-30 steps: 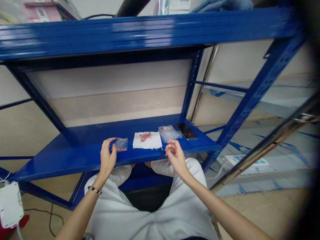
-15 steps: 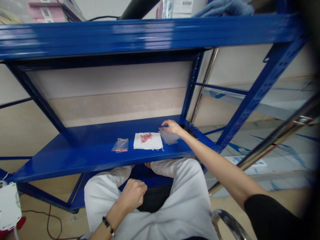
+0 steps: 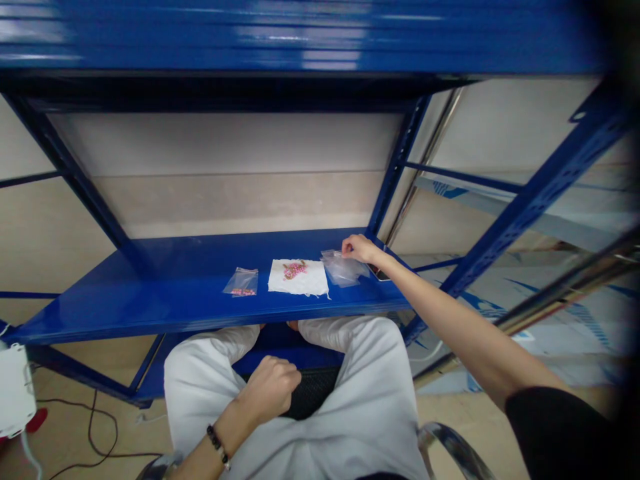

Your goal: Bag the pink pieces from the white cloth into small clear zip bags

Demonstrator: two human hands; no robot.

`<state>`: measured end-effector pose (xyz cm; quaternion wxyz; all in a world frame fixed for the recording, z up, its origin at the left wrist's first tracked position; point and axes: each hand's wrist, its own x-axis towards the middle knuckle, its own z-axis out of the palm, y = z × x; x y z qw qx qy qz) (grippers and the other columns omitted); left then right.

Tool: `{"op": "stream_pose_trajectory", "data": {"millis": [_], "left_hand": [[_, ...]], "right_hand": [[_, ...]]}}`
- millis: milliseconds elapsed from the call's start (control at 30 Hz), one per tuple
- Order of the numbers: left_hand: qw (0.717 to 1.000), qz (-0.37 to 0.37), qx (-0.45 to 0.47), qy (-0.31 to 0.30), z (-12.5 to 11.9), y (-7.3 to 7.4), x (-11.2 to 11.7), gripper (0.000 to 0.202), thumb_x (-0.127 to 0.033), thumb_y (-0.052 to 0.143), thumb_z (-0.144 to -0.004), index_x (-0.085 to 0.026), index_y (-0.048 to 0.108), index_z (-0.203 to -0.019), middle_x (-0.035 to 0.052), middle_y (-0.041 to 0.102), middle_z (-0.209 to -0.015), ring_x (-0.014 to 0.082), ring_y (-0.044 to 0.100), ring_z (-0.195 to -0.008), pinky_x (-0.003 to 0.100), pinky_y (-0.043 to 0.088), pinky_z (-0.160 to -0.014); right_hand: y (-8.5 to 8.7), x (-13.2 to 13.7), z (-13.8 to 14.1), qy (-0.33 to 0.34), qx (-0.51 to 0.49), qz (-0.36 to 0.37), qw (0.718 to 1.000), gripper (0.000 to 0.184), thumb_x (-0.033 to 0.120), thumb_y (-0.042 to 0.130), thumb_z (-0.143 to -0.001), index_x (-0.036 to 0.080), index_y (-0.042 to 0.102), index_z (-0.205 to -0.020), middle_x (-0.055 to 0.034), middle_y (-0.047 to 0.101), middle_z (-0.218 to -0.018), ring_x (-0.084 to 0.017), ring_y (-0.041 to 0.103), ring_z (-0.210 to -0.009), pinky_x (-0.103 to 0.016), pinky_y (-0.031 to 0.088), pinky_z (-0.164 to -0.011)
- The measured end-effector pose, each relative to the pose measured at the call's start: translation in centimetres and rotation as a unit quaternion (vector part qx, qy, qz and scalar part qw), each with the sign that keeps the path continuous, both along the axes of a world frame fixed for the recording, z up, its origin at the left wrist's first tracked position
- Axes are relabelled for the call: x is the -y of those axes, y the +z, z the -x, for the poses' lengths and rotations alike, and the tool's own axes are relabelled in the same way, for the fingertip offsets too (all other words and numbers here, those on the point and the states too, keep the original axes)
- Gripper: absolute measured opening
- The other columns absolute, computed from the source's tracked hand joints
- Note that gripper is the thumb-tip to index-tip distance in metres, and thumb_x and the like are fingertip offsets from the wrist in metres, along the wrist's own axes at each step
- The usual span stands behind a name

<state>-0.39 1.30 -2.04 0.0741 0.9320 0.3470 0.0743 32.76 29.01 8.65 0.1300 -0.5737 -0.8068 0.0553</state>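
My right hand (image 3: 359, 249) reaches out over the blue shelf (image 3: 150, 300) and pinches the top of a pile of clear plastic bags (image 3: 343, 269). Left of the pile lies a white cloth (image 3: 299, 280) with a small heap of pink beads (image 3: 294, 269) on it. Further left lies a small clear bag (image 3: 241, 282) with a few pink beads inside. My left hand (image 3: 273, 387), with a bead bracelet on the wrist, rests curled in a fist on my lap, below the shelf. A dark phone (image 3: 379, 272) lies partly hidden behind my right wrist.
A blue upper shelf (image 3: 300, 33) spans overhead, with blue uprights (image 3: 530, 200) at the right. My white-trousered knees (image 3: 370, 373) sit under the shelf edge. A white device (image 3: 14, 390) and cables lie on the floor at the left. A chrome chair frame (image 3: 450, 447) shows at bottom right.
My left hand dropped from the small bag on the shelf to my lap and curled up. My right hand reached forward to the pile of clear bags and closed on it.
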Motion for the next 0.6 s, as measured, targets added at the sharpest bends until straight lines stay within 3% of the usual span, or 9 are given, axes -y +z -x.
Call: {"op": "stream_pose_trajectory", "data": {"millis": [133, 267, 333, 433, 600], "left_hand": [[1.0, -0.003, 0.01, 0.011, 0.2, 0.1, 0.0, 0.016, -0.004, 0.05, -0.077, -0.017, 0.054, -0.07, 0.0025, 0.063, -0.074, 0.0165, 0.054, -0.068, 0.03, 0.032, -0.061], [1.0, 0.005, 0.015, 0.018, 0.2, 0.0, 0.2, 0.017, -0.003, 0.049, -0.076, -0.017, 0.054, -0.069, 0.0028, 0.062, -0.072, 0.0163, 0.053, -0.067, 0.029, 0.031, -0.061], [1.0, 0.012, 0.015, 0.019, 0.2, 0.0, 0.2, 0.017, -0.003, 0.049, -0.077, -0.017, 0.055, -0.07, 0.0032, 0.061, -0.071, 0.0164, 0.053, -0.067, 0.029, 0.031, -0.061], [1.0, 0.015, 0.014, 0.02, 0.3, 0.0, 0.2, 0.017, -0.003, 0.049, -0.077, -0.017, 0.054, -0.07, 0.003, 0.062, -0.073, 0.0167, 0.053, -0.068, 0.029, 0.031, -0.062], [1.0, 0.004, 0.003, 0.021, 0.6, 0.2, 0.0, 0.016, -0.003, 0.049, -0.077, -0.017, 0.052, -0.07, 0.0025, 0.063, -0.075, 0.0169, 0.054, -0.07, 0.03, 0.031, -0.061]], "right_hand": [[-0.4, 1.0, 0.0, 0.005, 0.003, -0.03, 1.0, 0.015, 0.019, 0.069, -0.076, 0.019, 0.071, -0.09, -0.0055, 0.072, -0.092, -0.02, 0.062, -0.086, -0.026, 0.044, -0.074], [-1.2, 3.3, 2.8, 0.017, -0.001, -0.144, 0.989, 0.032, 0.015, 0.06, -0.082, 0.019, 0.064, -0.114, -0.0102, 0.066, -0.11, -0.024, 0.056, -0.104, -0.033, 0.042, -0.088], [-1.7, 4.6, 5.1, 0.059, 0.006, -0.167, 0.984, 0.027, 0.016, 0.058, -0.085, 0.02, 0.065, -0.111, -0.0103, 0.066, -0.109, -0.024, 0.056, -0.105, -0.035, 0.04, -0.092], [-2.3, 6.0, 8.5, 0.116, 0.03, -0.126, 0.985, 0.018, 0.021, 0.057, -0.089, 0.021, 0.069, -0.102, -0.0093, 0.068, -0.105, -0.023, 0.058, -0.104, -0.034, 0.039, -0.094], [-2.9, 6.1, 11.5, 0.111, 0.035, -0.08, 0.99, 0.013, 0.025, 0.061, -0.089, 0.021, 0.073, -0.09, -0.0074, 0.073, -0.09, -0.021, 0.065, -0.09, -0.028, 0.042, -0.082]]}}
